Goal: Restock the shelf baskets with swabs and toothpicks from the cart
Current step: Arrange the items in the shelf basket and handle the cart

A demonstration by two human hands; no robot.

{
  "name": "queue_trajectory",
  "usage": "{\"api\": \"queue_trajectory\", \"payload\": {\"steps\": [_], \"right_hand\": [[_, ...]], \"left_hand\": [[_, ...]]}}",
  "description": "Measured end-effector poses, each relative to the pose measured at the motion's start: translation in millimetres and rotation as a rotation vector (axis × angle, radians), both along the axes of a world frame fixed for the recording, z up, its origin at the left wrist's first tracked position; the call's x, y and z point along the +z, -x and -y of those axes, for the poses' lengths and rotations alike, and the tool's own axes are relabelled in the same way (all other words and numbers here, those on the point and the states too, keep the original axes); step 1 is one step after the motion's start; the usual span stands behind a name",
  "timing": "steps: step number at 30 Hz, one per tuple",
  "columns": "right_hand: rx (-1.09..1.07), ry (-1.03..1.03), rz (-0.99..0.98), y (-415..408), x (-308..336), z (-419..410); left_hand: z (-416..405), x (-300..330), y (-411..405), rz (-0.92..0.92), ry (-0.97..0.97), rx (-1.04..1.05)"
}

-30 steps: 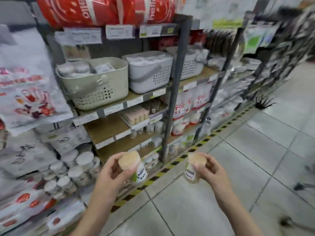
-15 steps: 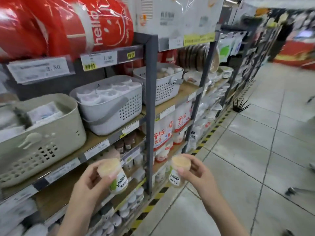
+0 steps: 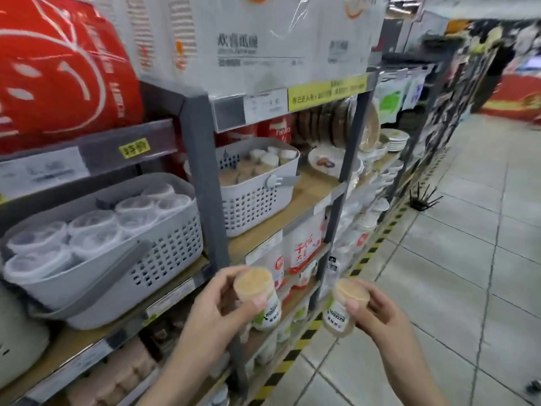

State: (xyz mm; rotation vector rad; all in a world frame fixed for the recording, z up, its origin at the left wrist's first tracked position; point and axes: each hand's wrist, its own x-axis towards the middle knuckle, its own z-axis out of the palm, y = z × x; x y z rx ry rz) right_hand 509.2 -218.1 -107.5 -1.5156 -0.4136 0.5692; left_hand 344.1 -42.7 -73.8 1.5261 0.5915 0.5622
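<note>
A: Status, L hand?
B: Left hand (image 3: 218, 306) is raised in front of the shelf unit (image 3: 202, 177). Fingers curled round a toothpick jar (image 3: 259, 297), thumb pressed on the near side, below the lid. Jar tilted, tan top toward the camera, white label w/ green print facing down-right.

A: R hand?
B: Right hand (image 3: 377, 313) grips a second toothpick jar (image 3: 342, 309), thumb on the near side, remaining fingers wrapped behind. Same tilt, tan top up, label reads "BAMBOO". The two jars are near each other, not touching, both below basket level.

A: Basket positions?
B: Left grey basket (image 3: 123, 259) on the wood shelf, handle folded down across the front; holds clear-lidded round tubs (image 3: 93, 227) packed side by side. Right grey basket (image 3: 257, 191) sits past the upright post, same shelf level, holding tan-topped and white-topped containers; contents blurred, cannot tell type.

A: Other refs?
B: Red bag (image 3: 58, 71) and white paper packs (image 3: 263, 42) on the top shelf. Plates (image 3: 392, 136) further along. Yellow-black hazard tape (image 3: 295, 347) on the tiled floor at the shelf base.
</note>
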Motion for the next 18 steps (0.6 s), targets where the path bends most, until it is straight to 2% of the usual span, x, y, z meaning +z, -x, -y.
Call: {"api": "queue_trajectory", "payload": {"steps": [8, 14, 18], "right_hand": [[0.296, -0.039, 0.053, -143.1, 40.1, -60.4], [0.506, -0.148, 0.198, -213.7, 80.8, -125.0], [0.618, -0.198, 0.339, -230.4, 94.8, -187.6]], "left_hand": [[-16.1, 23.1, -124.6, 0.066, -0.009, 0.311], [-45.8, 43.7, -181.7, 0.139, -0.144, 0.622], [-78.2, 59.3, -204.7, 0.076, -0.272, 0.868]]}}
